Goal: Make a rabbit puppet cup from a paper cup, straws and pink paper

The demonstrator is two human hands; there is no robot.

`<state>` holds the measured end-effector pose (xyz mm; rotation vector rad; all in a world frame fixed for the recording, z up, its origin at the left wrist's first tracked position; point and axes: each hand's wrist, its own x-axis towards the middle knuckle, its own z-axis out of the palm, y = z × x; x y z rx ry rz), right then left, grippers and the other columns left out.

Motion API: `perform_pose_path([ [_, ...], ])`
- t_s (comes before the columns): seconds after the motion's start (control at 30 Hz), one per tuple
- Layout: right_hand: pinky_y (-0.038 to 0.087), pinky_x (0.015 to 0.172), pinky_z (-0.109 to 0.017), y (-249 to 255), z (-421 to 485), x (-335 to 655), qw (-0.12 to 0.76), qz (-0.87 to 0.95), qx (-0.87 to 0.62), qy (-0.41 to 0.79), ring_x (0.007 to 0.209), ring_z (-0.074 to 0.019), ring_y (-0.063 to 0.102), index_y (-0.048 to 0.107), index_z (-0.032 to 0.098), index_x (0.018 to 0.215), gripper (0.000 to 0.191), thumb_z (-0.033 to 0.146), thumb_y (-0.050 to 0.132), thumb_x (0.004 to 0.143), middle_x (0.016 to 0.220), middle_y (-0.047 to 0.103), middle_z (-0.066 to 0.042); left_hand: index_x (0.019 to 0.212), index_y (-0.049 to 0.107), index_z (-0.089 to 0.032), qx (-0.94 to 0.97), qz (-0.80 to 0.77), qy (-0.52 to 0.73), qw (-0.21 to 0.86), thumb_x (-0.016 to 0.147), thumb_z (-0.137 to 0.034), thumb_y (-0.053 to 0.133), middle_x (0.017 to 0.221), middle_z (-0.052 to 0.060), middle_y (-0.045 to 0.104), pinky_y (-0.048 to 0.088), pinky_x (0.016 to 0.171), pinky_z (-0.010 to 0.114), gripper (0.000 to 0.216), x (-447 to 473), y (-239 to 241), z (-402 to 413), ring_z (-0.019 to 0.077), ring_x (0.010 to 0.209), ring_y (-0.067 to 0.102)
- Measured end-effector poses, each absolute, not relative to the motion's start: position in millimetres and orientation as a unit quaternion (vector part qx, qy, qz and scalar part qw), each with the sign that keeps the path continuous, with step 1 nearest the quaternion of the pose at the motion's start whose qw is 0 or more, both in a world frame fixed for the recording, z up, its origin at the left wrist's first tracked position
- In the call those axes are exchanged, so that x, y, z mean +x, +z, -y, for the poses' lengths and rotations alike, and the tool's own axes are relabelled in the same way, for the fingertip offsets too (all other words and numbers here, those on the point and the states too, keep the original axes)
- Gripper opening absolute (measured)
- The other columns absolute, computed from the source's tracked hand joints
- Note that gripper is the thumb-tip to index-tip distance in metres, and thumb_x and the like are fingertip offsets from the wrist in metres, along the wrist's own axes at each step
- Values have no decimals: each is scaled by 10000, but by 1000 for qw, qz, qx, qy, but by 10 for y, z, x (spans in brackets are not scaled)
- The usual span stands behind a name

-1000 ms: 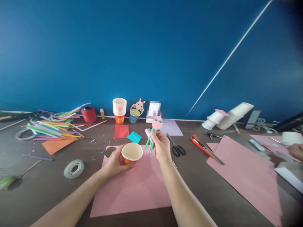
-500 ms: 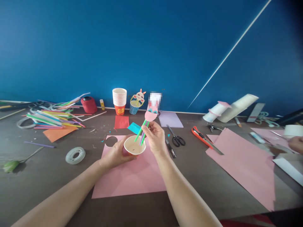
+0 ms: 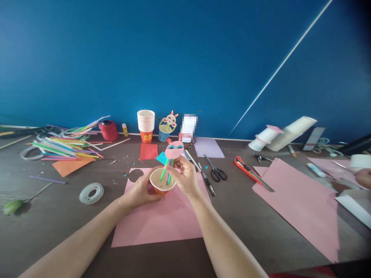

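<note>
My left hand (image 3: 139,193) is wrapped round the side of a paper cup (image 3: 155,175), which is tilted so its mouth faces me. Between the thumb and fingers of my right hand (image 3: 184,175) are green and purple drinking straws (image 3: 163,173), their lower ends inside the cup. On top of the straws sits a pink paper animal face (image 3: 174,150) with blue eyes and small red-pink ears. Under both hands lies a pink paper sheet (image 3: 156,227) with a round hole cut near its upper left corner.
Black scissors (image 3: 217,170), pens (image 3: 207,179) and an orange cutter (image 3: 249,170) lie to the right, beside stacked pink paper (image 3: 301,208). Tape (image 3: 91,193), loose straws (image 3: 60,144) and stacked cups (image 3: 146,123) are left and behind. Another person's hand (image 3: 363,177) shows at the right edge.
My right hand has moved the straws and pink face down and to the left, lower into the cup. My left hand keeps its hold on the cup.
</note>
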<state>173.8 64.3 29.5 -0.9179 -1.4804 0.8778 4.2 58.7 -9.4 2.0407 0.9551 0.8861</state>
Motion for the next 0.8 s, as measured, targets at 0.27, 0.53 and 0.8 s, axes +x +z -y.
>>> perform_pose_path([
  [0.27,433,701,-275,197,-693,1687,571,606,-370,412,738,-149,537,609,201,830,155,312,630,723,768,578,-5,1156,504,-192,715,-355,460,389,705,-347,635,1190,114,534,336,972,392,494,31,132,-608,269,1133,457],
  [0.53,419,670,-254,189,-688,1665,560,585,-383,443,650,-123,490,581,180,665,161,318,655,702,656,525,19,968,604,-188,712,-412,435,366,730,-250,594,992,57,631,414,864,337,247,129,271,-619,214,963,562],
  [0.8,422,698,-272,257,-667,1670,565,591,-383,430,699,-147,527,645,182,704,118,300,642,713,698,586,1,817,671,-185,742,-454,388,306,667,-297,646,870,47,661,451,762,320,190,177,444,-696,217,828,604],
])
